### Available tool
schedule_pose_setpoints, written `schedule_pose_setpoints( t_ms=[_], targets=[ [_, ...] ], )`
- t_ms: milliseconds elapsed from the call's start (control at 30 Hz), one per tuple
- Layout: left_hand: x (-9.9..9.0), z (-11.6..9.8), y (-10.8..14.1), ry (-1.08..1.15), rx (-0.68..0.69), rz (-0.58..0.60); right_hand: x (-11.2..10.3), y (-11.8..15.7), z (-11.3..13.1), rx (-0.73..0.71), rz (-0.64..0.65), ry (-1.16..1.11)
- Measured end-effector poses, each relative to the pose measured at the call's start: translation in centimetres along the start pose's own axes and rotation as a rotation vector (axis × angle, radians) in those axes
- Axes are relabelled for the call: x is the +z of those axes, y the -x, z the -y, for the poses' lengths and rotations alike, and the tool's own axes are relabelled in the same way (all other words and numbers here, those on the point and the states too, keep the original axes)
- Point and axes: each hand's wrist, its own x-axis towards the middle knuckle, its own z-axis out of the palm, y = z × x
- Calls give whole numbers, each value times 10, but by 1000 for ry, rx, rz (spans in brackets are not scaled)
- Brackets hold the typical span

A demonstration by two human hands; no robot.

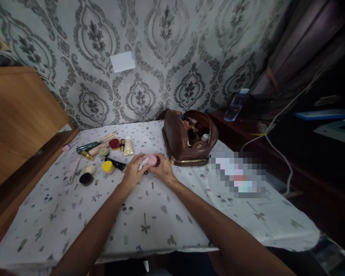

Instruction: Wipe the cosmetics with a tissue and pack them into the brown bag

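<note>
Over the middle of the patterned tablecloth [149,214], my left hand [132,172] is closed on a crumpled white cloth or tissue [143,163]. My right hand [165,170] has its fingers wrapped round a small round pink container [152,160], and the white piece touches the container's left side. Just behind and right of my hands stands an open brown zip bag [176,140] with small items inside. Left of my hands lie a black tube [116,163] and a yellow-lidded jar [107,166].
More cosmetics spread over the table's left side, including a black-lidded jar [86,179], a pink tube [72,170], a cream tube [128,147] and a red jar [114,144]. A blurred packet [238,176] lies right; a bottle [237,104] stands beyond. A wooden panel [20,119] borders the left.
</note>
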Motion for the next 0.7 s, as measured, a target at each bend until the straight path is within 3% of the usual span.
schedule_pose_setpoints(
  t_ms=[133, 300, 433, 700],
  targets=[
    [0, -7, 1, -110, 166, -50, 0, -1, -1, 1, -26, 43],
    [-2, -21, -1, -122, 296, -7, -1, -2, -3, -73, 12, -34],
    [-3, -21, -2, -79, 187, -36, 0, -1, -1, -69, 76, -166],
    [-9, -16, -5, 141, -198, -65, 4, 0, 2, -48, 166, -372]
  ],
)
